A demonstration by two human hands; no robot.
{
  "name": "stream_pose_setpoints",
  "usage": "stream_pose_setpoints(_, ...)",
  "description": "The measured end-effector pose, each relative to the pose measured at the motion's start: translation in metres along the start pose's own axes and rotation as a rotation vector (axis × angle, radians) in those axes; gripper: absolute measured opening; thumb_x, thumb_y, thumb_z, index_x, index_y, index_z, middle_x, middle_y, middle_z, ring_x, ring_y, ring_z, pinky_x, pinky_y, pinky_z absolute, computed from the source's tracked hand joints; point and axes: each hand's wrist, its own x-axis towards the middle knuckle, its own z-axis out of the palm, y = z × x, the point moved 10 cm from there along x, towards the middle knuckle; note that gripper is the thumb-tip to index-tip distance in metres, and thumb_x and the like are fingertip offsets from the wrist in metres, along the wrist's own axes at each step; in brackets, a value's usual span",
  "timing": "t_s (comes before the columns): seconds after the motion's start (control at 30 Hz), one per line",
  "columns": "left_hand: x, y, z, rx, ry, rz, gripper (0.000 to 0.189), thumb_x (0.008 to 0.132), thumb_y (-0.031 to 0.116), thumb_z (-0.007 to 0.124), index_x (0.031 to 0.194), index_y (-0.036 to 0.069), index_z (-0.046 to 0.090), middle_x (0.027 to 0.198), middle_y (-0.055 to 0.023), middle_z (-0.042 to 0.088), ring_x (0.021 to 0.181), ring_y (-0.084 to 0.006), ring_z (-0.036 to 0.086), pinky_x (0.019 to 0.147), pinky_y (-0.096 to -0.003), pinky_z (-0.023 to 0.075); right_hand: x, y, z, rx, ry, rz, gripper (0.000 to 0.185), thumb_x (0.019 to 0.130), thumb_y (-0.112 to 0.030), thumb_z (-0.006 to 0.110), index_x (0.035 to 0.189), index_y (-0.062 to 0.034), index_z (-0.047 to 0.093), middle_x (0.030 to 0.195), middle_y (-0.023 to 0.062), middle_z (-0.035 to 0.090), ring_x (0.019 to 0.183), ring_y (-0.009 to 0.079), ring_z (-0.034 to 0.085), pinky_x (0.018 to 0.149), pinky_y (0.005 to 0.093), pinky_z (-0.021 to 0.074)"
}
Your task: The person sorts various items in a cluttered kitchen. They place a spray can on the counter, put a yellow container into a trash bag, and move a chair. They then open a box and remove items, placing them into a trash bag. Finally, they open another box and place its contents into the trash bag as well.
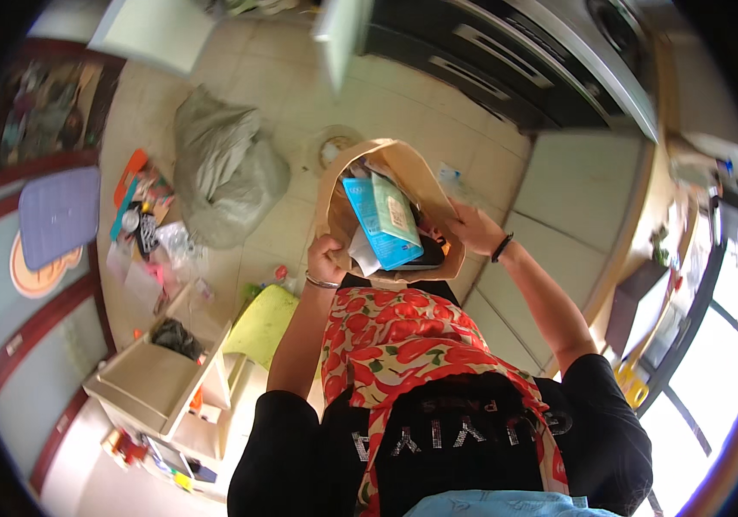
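Note:
Both my hands hold a brown paper bag point(389, 147) by its rim, with its mouth facing up at me. My left hand point(325, 256) grips the near left edge, a metal bangle on the wrist. On the opposite side my right hand point(476, 227) pinches the rim, a dark band around that wrist. Inside the bag lies a blue flat packet point(375, 240), partly under a pale green packet point(395, 208) bearing a label. White paper point(364, 253) and a dark item point(430, 255) show beneath them; the bottom is hidden.
A grey-green plastic sack point(230, 168) slumps on the tiled floor. Loose clutter point(149, 226) lies left of it, beside a cabinet. A yellow-green stool point(262, 323) and a beige shelf unit point(149, 381) stand at lower left. Black drawers point(472, 58) and pale cabinets point(575, 181) line the right.

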Motion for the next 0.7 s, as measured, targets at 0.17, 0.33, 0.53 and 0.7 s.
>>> stream_pose_setpoints(0.17, 0.009, 0.006, -0.047, -0.202, 0.097, -0.129, 0.020, 0.078, 0.010, 0.053, 0.096, 0.003, 0.053, 0.086, -0.0061, 0.058, 0.079, -0.0175, 0.057, 0.070, -0.0320, 0.0486, 0.068, -0.007, 0.056, 0.235, -0.249, -0.066, 0.041, 0.084, -0.010, 0.044, 0.124, -0.0048, 0.042, 0.102, 0.0054, 0.058, 0.090, 0.0134, 0.056, 0.081, 0.0273, 0.0449)
stream_pose_setpoints(0.33, 0.069, 0.091, -0.127, -0.020, 0.127, -0.041, 0.068, 0.079, 0.013, 0.061, 0.134, 0.011, 0.021, 0.122, -0.0077, 0.043, 0.105, -0.0193, 0.048, 0.085, -0.0316, 0.0442, 0.187, -0.048, 0.119, 0.107, -0.196, -0.140, 0.041, 0.082, -0.010, 0.043, 0.122, -0.0018, 0.044, 0.108, 0.0126, 0.059, 0.094, 0.0176, 0.056, 0.083, 0.0297, 0.0430)
stream_pose_setpoints(0.53, 0.108, 0.142, -0.145, 0.076, 0.380, 0.325, 0.090, 0.071, 0.022, 0.069, 0.134, 0.001, 0.008, 0.121, -0.0132, 0.034, 0.105, -0.0201, 0.040, 0.086, -0.0293, 0.0385, 0.234, -0.134, 0.169, -0.252, -0.118, -0.311, 0.044, 0.089, -0.030, 0.043, 0.120, 0.0002, 0.041, 0.102, 0.0189, 0.056, 0.095, 0.0337, 0.053, 0.082, 0.0379, 0.0412)
stream_pose_setpoints(0.7, 0.127, 0.144, -0.117, -0.118, 0.446, 0.362, 0.081, 0.072, 0.012, 0.062, 0.133, 0.001, 0.009, 0.117, -0.0134, 0.035, 0.098, -0.0193, 0.042, 0.085, -0.0298, 0.0400, 0.233, -0.169, 0.177, -0.618, -0.077, -0.326, 0.081, 0.078, -0.055, 0.050, 0.124, 0.0084, 0.030, 0.118, 0.0295, 0.040, 0.117, 0.0377, 0.035, 0.094, 0.0431, 0.0315)
